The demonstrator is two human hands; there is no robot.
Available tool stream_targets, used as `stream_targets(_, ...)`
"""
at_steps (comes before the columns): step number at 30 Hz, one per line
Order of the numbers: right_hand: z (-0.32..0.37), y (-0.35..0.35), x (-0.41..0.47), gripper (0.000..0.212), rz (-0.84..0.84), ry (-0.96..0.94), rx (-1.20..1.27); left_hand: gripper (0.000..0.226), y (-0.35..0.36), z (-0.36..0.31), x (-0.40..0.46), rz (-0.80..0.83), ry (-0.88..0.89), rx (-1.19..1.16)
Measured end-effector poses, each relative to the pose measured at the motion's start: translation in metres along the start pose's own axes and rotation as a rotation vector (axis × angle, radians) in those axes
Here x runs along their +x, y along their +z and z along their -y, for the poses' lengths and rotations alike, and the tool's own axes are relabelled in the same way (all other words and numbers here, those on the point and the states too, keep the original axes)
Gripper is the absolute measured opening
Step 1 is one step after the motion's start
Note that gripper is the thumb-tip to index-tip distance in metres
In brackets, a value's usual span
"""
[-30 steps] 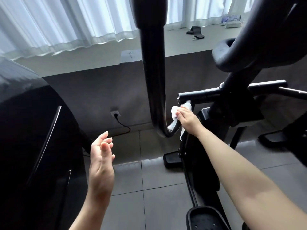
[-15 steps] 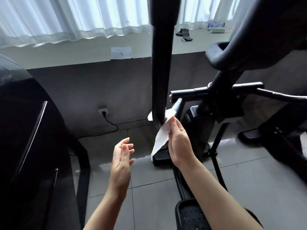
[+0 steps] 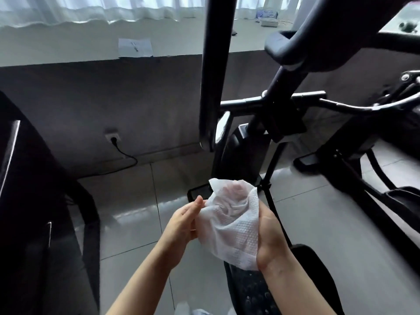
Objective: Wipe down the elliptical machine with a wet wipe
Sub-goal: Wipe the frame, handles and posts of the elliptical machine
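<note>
White curtains [image 3: 91,10] hang above a ledge [image 3: 68,46] bearing a paper sheet [image 3: 135,47]. A black cord [image 3: 127,156] runs from a wall socket [image 3: 113,138] to the grey tiled floor [image 3: 318,223].

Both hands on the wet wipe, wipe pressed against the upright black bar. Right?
Not quite. Both the left hand and the right hand are on the wet wipe, but the head view shows it held in the air, well below and apart from the upright black bar, not pressed against it.
</note>
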State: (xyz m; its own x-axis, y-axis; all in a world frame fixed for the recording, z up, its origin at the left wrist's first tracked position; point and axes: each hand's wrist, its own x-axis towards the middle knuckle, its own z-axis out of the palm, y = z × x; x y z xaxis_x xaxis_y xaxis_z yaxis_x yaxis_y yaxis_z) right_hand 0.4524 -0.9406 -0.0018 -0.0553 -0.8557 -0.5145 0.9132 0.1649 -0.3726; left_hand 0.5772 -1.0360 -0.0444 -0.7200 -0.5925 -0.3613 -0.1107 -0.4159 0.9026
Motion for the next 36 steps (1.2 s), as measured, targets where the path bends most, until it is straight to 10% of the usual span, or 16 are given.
stream_targets(7, -0.021, -0.018, 0.013, 0.082, -0.095, -0.091, -0.131, 0.001, -0.031, 0.008, -0.008, -0.238, -0.054, -0.027)
stream_targets(15, -0.066, 0.009, 0.077, 0.038, -0.090, -0.072, -0.964, 0.006, -0.126, 0.002, -0.026, -0.548, 0.055, 0.132)
stream_targets(27, -0.070, 0.056, 0.169, 0.018, 0.149, -0.891, -1.517, 0.046, -0.217, 0.002, -0.010, -0.547, 0.172, -0.105)
stream_targets(36, -0.034, 0.074, 0.215, 0.027, 0.231, -0.974, -1.770, 0.059, -0.267, -0.043, 0.063, -0.281, 0.159, 0.058)
